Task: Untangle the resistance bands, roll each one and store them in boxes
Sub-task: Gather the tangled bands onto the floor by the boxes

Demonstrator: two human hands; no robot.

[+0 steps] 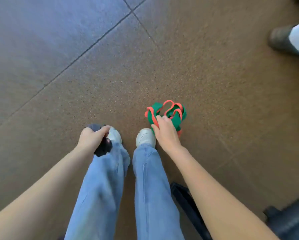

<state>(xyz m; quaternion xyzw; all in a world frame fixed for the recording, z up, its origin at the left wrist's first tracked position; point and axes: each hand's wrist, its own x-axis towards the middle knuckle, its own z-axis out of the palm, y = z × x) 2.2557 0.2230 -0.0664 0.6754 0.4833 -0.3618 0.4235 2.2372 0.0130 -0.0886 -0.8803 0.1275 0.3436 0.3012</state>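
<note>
A tangle of green and orange-red resistance bands (169,115) hangs just above the brown floor, in front of my right foot. My right hand (165,132) grips the near side of that tangle, fingers curled into it. My left hand (91,138) is closed round a dark, black band or bundle (102,148) that droops below the fist, over my left shoe. No box shows in the head view.
My legs in blue jeans and white shoes (145,136) stand on speckled brown floor tiles (214,84). Another person's dark shoe (284,39) is at the upper right. Dark objects (188,203) lie at the lower right, beside my right arm.
</note>
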